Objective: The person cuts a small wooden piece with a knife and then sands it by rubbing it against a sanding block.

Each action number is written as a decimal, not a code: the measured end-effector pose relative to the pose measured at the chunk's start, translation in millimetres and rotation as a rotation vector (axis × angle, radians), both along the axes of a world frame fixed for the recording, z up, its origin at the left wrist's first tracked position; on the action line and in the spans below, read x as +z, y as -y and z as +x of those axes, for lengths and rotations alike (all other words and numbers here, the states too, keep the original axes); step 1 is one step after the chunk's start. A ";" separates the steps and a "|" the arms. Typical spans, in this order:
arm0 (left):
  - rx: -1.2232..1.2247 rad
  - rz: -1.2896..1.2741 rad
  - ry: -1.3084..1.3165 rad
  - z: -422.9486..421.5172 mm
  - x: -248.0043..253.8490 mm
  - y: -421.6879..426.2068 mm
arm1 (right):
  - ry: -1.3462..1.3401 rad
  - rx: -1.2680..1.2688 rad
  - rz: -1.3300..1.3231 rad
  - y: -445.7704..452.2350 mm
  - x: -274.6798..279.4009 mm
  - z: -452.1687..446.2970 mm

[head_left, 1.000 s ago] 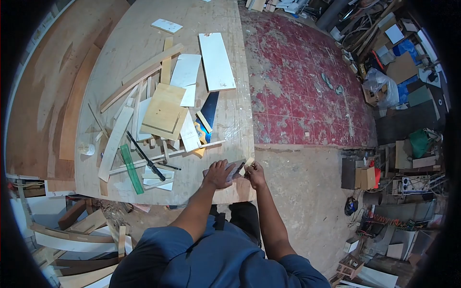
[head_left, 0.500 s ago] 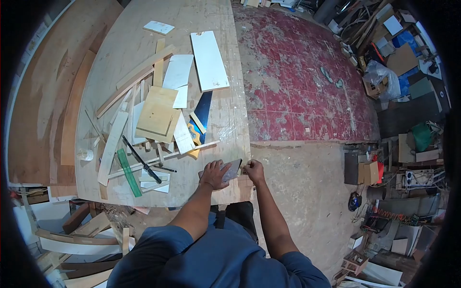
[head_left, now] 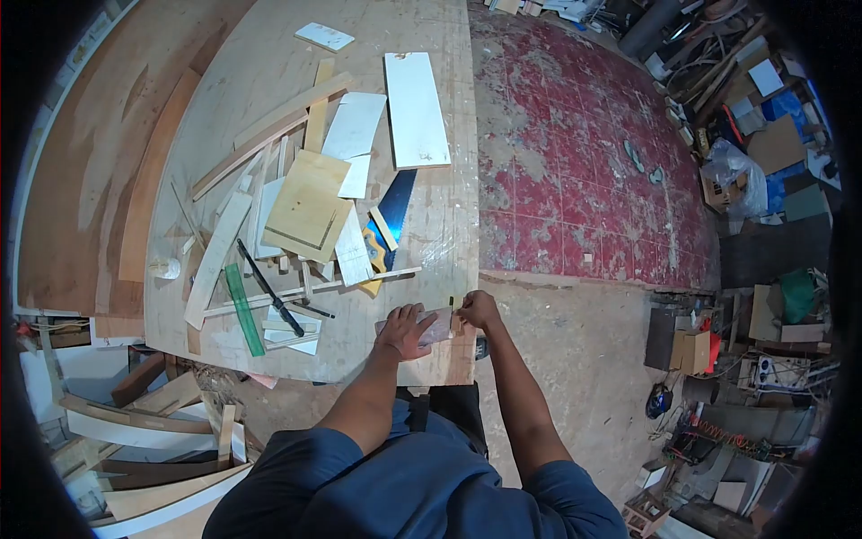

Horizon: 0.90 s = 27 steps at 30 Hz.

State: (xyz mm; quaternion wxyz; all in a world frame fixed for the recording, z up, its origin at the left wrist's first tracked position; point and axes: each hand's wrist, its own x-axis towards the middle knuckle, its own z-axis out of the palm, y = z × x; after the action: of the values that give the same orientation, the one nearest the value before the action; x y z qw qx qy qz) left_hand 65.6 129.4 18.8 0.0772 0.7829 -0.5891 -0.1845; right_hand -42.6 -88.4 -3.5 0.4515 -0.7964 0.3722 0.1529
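My left hand (head_left: 405, 333) lies with fingers spread on a pale, flat rectangular piece (head_left: 438, 331) near the right edge of the wooden worktable (head_left: 422, 366). A short dark strip (head_left: 452, 304) shows at the right end of that piece. My right hand (head_left: 479, 310) is at the table edge, its fingers pinched together beside the piece's end. What they hold is too small to make out. Beyond my hands lies a handsaw (head_left: 395, 208) with a blue blade and yellow handle, partly covered by wood offcuts.
A green ruler (head_left: 242, 310), a black pen-like tool (head_left: 271, 289), a plywood square (head_left: 310, 205) and several wood strips lie to the left. A white board (head_left: 417, 110) is farther back. Past the table's right edge are the floor (head_left: 575, 171) and heaped materials.
The view has turned slightly, so the table appears shifted right. The pale piece now looks flatter and lighter under my left hand. My right hand stays pinched at the edge.
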 end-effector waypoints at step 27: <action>-0.001 0.007 0.003 -1.6 -5.2 1.8 | 0.001 0.098 -0.318 16.0 13.1 40.4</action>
State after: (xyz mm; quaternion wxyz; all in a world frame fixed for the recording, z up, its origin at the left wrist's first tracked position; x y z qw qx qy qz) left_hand 64.0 127.6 13.6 0.0734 0.7832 -0.5889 -0.1857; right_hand -2.2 -104.4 9.6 0.3120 -0.8749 0.3525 0.1137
